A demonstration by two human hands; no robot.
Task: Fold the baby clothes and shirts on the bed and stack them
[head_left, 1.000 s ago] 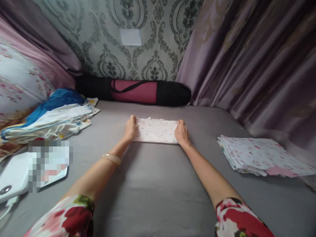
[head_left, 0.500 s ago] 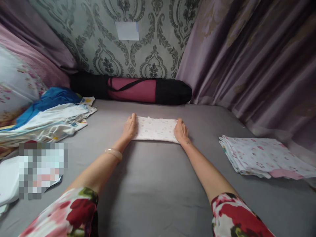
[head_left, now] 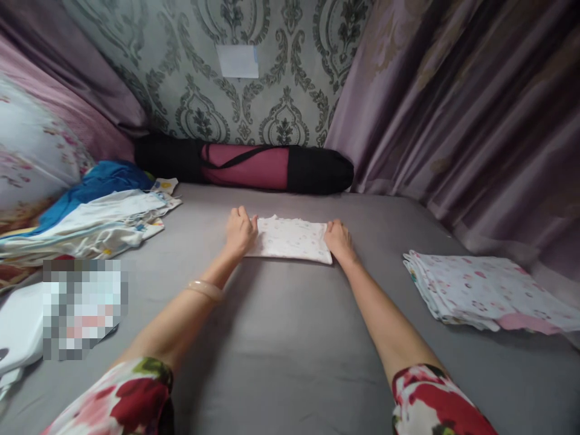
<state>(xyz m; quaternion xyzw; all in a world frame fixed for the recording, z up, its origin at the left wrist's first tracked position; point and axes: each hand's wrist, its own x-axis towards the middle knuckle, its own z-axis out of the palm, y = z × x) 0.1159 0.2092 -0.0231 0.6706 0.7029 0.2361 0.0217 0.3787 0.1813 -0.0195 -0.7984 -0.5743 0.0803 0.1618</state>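
Head view shows the left hand (head_left: 241, 231) and right hand (head_left: 339, 240) clamped on opposite ends of the folded white cloth (head_left: 292, 237), which spans between them. Right of the grip lies a folded stack (head_left: 480, 287).

Mid-frame, my left hand (head_left: 240, 232) and right hand (head_left: 339, 240) hold opposite ends of a printed white cloth (head_left: 292, 238); folded fabric (head_left: 475, 287) lies far right.

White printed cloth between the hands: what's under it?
Gray bedsheet shows along the near and far edges of the white printed cloth; the left hand and right hand partly cover its ends. Whatever lies directly underneath is hidden.
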